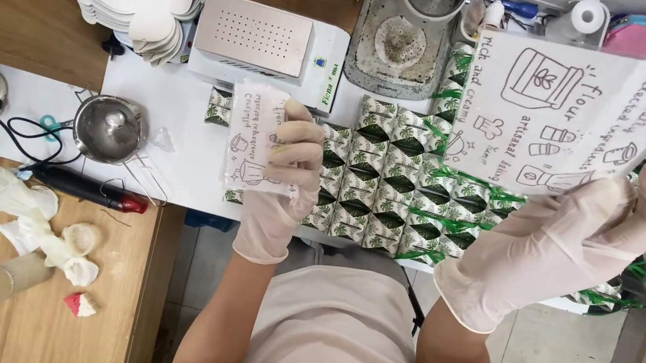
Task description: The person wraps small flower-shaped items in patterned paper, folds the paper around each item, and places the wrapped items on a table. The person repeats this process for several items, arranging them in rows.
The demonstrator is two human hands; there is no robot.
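Packed green-white packets [378, 186] ahead; bare tabletop [170, 110] leftward.

2 gloved hands, left [282, 175] & right [569, 238], 1 printed paper wrapper each: small folded one [252, 147], big open one [576, 109]. 1 steel pot [108, 129] nr desk's [170, 110] left edge. Green-white packets [380, 178]: too many to count, approx 4 rows.

Both hands are in thin, whitish disposable gloves, the left hand [283, 168] and the right hand [581, 240] alike, cuffs bunching loosely at the wrists. Forearms are bare above the gloves. Pale pinkish-beige clothing covers the lap, and there's a light wrap or band near the right elbow.
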